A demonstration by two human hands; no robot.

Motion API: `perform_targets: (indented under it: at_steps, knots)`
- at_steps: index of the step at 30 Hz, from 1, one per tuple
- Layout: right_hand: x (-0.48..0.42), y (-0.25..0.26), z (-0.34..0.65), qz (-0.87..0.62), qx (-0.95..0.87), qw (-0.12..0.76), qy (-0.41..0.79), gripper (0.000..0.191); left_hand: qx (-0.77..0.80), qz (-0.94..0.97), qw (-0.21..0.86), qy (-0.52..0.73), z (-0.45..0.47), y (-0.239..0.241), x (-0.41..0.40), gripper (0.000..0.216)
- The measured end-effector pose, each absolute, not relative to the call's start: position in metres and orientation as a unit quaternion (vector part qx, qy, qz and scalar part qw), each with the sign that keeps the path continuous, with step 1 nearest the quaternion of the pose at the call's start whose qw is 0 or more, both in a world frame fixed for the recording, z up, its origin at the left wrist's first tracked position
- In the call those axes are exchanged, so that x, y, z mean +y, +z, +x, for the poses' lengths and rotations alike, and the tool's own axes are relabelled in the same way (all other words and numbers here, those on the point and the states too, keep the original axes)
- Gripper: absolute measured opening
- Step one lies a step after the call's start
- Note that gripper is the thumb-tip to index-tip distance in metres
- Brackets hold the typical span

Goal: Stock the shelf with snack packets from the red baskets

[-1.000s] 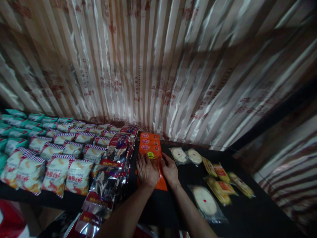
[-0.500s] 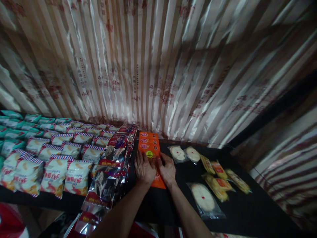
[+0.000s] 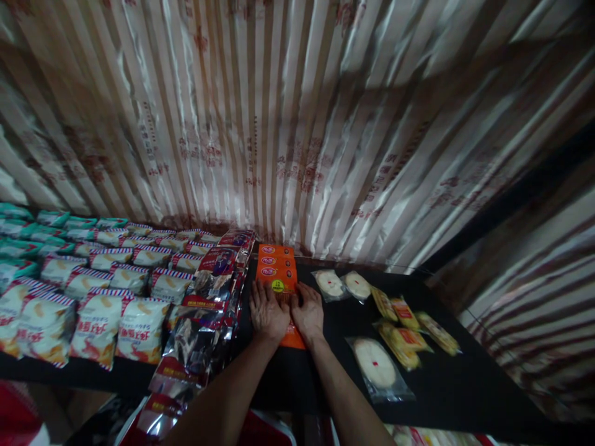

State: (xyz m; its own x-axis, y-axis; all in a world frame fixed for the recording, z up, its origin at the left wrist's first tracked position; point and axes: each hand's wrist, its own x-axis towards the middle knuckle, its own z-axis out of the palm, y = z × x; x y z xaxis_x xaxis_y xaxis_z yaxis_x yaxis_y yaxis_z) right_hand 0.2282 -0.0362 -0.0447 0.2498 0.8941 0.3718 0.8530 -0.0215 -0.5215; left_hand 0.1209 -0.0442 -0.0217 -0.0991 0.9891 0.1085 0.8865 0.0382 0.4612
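Note:
Several orange snack packets [image 3: 276,261] lie overlapped in a column on the black tabletop, printed with oval logos and a yellow round mark. My left hand [image 3: 269,313] rests flat on their left part, fingers stretched out toward the back. On their right part lies my right hand [image 3: 307,311], also flat, its fingers extended and the thumb near my left hand. The packets' lower middle is partly hidden under both hands. Close to my left hand runs a row of dark red and silver foil packets [image 3: 216,282], overlapping one another.
White snack bags with striped tops [image 3: 142,328] stand in rows at left, with green bags [image 3: 18,248] behind. Round white flatbreads in clear wrap [image 3: 375,365] and yellow wrapped pastries [image 3: 404,337] lie at right. A striped curtain [image 3: 288,124] hangs behind the black table [image 3: 455,396].
My right hand has shifted inward over the orange packets, its fingers now flat on top instead of along the right edge. My left hand stays on them. The view has shifted slightly.

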Motion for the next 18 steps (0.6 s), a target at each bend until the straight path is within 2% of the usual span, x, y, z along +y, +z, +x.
perform_targets:
  at_steps: [6, 11, 14, 18]
  knots:
    - [-0.037, -0.044, 0.233, -0.698, -0.577, 0.421, 0.055, 0.041, 0.699, 0.671, 0.104, 0.226, 0.122, -0.015, -0.047, 0.062]
    - [-0.055, -0.020, 0.229, -0.708, -0.510, 0.484, 0.070, 0.042, 0.680, 0.667, 0.117, 0.280, 0.124, 0.009, -0.066, 0.055]
    - [-0.087, 0.001, 0.213, -0.700, -0.471, 0.525, 0.113, 0.044, 0.640, 0.670, 0.160, 0.341, 0.121, 0.023, -0.102, 0.047]
    - [-0.152, 0.009, 0.174, -0.657, -0.415, 0.588, 0.225, 0.042, 0.587, 0.650, 0.294, 0.383, 0.101, 0.015, -0.172, 0.049]
